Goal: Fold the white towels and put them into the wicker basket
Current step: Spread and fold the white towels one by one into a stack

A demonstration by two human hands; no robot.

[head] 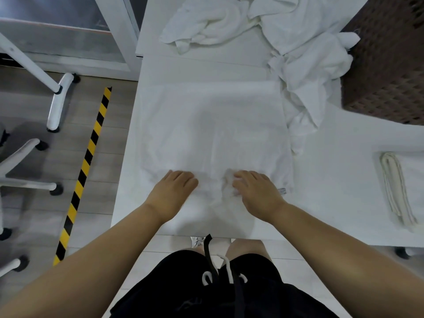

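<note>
While both forearms reach forward, the right hand (257, 191) has a grip on a bunched fold of the flat white towel (213, 134); left hand (174, 189) presses palm-down, fingers relaxed. Towel lies on the counter (332, 180). Wicker basket (387, 65) far right, crumpled towels (298, 53) beside it.

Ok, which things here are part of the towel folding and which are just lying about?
Job: spread towel under both hands (left hand, right hand); crumpled towels; folded towel; wicker basket.

Lying about: office chairs; striped floor tape.
</note>
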